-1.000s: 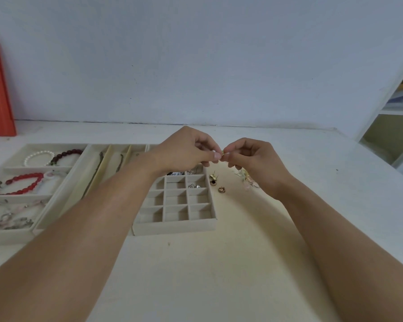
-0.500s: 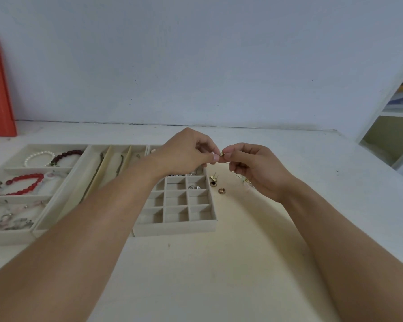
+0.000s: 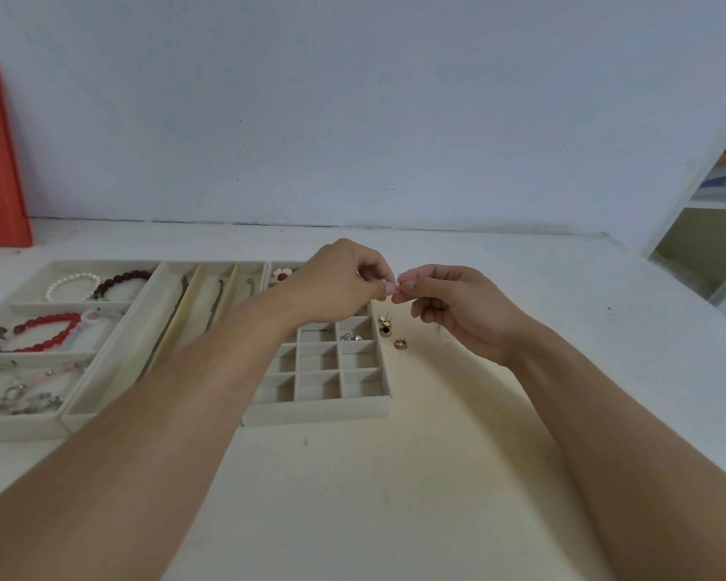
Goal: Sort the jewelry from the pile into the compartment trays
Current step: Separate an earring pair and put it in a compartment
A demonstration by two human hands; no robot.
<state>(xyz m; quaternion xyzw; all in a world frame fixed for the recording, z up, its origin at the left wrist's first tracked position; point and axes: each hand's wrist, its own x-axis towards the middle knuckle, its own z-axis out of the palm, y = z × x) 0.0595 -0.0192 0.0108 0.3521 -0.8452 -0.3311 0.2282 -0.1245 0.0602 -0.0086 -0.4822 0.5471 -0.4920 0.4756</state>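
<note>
Your L hand (image 3: 336, 283) & R hand (image 3: 457, 306) both pinch tiny earring (image 3: 398, 283), raised above grid tray (image 3: 323, 406) far-right corner; loose studs (image 3: 388, 329) on table (image 3: 395, 475) beside tray's right edge.

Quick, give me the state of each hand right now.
Left hand: closed, pinching a small gold earring.
Right hand: closed, pinching the same earring from the other side.

The tiny piece (image 3: 398, 283) pinched between the left hand (image 3: 336, 283) and right hand (image 3: 457, 308) is too small to identify, and the left forearm hides part of the grid tray (image 3: 323, 408).
</note>
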